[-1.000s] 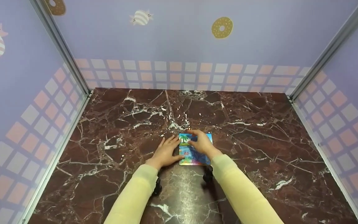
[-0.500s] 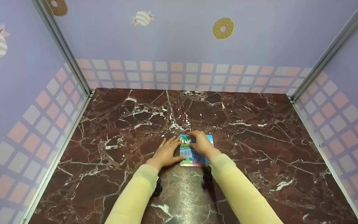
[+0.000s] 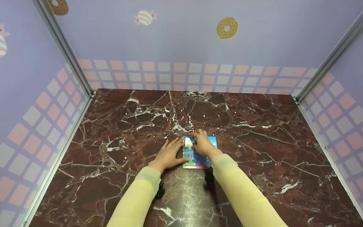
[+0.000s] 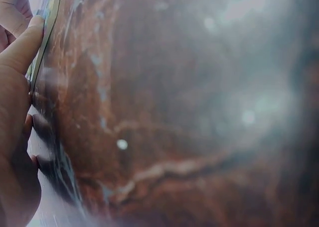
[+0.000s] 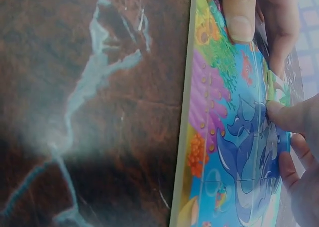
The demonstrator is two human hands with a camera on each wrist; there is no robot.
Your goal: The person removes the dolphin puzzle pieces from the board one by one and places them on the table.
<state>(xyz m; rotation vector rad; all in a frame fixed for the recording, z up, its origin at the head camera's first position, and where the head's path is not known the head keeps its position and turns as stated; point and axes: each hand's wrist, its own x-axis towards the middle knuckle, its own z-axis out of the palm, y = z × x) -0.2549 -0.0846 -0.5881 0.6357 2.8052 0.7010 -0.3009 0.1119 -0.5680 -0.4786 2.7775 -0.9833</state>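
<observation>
A jigsaw puzzle with a bright sea picture lies flat on the dark marbled table; dolphins and coral show in the right wrist view. My left hand rests along its left side, fingers spread, with the thumb pressing on the board near its lower left corner. Over the upper part, my right hand pinches the upper-left puzzle piece between thumb and forefinger. That piece looks tilted and catches white glare. The right hand hides much of the puzzle's right half.
Patterned lilac panels enclose the table at the back and both sides. Metal posts stand in the back corners. Dark wrist cameras hang under the sleeves, close above the tabletop.
The palm-tree piece, flat earlier, now shows white glare and appears tipped up under my right fingers. My right hand has shifted slightly left and its other fingers have straightened; my left hand stays put.
</observation>
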